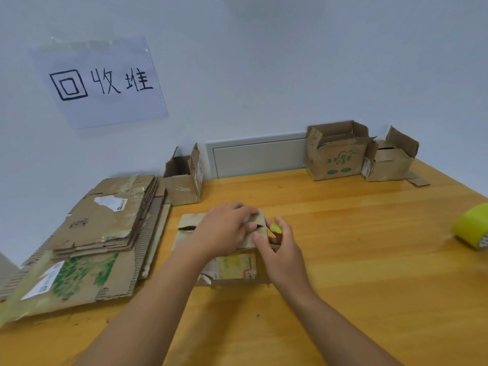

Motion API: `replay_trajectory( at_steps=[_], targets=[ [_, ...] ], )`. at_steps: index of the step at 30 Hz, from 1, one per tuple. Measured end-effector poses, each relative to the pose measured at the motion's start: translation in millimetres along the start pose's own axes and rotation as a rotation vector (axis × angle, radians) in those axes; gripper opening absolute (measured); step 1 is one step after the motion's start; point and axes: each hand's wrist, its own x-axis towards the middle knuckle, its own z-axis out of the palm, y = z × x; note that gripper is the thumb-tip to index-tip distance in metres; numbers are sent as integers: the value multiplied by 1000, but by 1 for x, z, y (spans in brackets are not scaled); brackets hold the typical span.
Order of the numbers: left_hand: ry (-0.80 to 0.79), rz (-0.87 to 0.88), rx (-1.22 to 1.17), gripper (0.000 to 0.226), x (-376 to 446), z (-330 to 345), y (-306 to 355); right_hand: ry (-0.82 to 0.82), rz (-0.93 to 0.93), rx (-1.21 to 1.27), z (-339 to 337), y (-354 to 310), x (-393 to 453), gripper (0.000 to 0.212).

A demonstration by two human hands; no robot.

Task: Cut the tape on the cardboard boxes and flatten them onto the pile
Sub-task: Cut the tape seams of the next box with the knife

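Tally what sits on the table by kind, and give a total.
Upright open boxes: 3
Box under the hands: 1
Pile of flattened cardboard: 1
Tape roll: 1
Loose cardboard scraps: 2
Total: 8

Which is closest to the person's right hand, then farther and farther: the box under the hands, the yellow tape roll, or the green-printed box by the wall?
From the right hand:
1. Box under the hands, touching it.
2. Green-printed box, far side, by the wall.
3. Yellow tape roll, table's right edge.
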Motion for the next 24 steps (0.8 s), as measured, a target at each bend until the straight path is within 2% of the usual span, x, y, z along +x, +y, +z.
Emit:
replay_trajectory(
  at_steps=[2, 5, 9, 12, 16, 21, 24],
  targets=[
    [72, 14, -13, 39, -5, 4, 0, -23, -12, 16, -8, -2, 5, 51],
    [137, 20, -43, 38, -8, 6, 0, 81, -39, 96, -25, -14, 21, 27],
    [181, 32, -52, 36, -13, 8, 2, 217, -86, 289, -39, -25, 31, 28],
    [199, 23, -53, 36, -14, 8, 2, 251, -46, 421, -38, -28, 34, 26],
    [220, 14, -35, 36, -16, 11, 2, 346, 59, 445, -35, -29, 36, 25],
    [253, 4, -28, 37, -20, 14, 1, 256, 224, 377, -32, -26, 37, 18],
    [241, -9, -28, 41, -21, 14, 0, 211, 229, 377, -34, -27, 37, 20]
  ],
)
